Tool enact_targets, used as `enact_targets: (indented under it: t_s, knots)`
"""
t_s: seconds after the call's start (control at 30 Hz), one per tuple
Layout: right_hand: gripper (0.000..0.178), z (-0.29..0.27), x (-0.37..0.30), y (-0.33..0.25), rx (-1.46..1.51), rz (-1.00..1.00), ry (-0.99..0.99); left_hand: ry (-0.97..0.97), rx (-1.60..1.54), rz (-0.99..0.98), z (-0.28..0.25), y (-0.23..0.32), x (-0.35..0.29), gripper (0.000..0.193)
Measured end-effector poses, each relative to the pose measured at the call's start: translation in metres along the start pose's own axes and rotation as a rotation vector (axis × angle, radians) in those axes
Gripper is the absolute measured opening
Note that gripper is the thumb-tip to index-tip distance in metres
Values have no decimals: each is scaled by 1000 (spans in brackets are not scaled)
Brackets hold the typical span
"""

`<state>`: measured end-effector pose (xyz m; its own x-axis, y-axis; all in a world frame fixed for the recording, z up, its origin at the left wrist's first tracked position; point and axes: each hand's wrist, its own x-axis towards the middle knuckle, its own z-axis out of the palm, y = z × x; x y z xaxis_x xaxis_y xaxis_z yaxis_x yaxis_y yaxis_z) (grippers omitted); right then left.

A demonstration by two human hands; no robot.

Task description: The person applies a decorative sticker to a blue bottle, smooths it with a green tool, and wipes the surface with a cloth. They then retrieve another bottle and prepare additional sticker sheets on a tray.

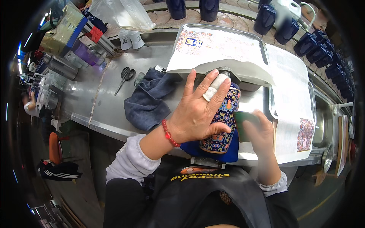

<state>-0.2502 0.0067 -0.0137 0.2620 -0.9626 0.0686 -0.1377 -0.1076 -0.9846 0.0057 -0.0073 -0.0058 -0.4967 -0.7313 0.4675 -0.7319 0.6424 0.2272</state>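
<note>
A dark blue vase-shaped vessel with a colourful floral pattern lies in front of me, its far end at a dark fitting. My left hand is over its left side with fingers spread, the thumb across the patterned surface. White wrapping covers one finger, and a red bead bracelet circles that wrist. In my right hand, blurred by motion, is a flat green scraper-like piece held against or close to the vessel's right side. Blue cloth lies under the vessel.
Beyond my hands, a metal tray bears printed pattern sheets. More sheets lie at the right beside a sink. A grey-blue cloth and scissors are leftward. Dark blue vessels line the far shelf.
</note>
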Motion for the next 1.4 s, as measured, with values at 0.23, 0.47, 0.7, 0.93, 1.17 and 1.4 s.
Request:
enact_targets:
  t_s: [0.23, 0.47, 0.7, 0.93, 1.17, 1.4]
  knots:
    - [13, 4, 1, -1, 3, 1, 23, 129, -142, -77, 3, 1, -13, 97]
    - [14, 4, -1, 1, 1, -4, 16, 71, -97, -40, 1, -1, 3, 90]
    - [16, 5, -1, 8, 37, -1, 36, 128, -79, -70, -2, 4, 0, 85]
    - [16, 3, 0, 12, 14, -35, 26, 243, -249, -149, -2, 5, 9, 85]
    - [18, -1, -5, 16, -29, -24, 14, 17, -85, 8, -4, 20, 2, 83]
    - [22, -7, 28, 13, -322, -384, 236, -143, -43, -48, -17, 83, -30, 81]
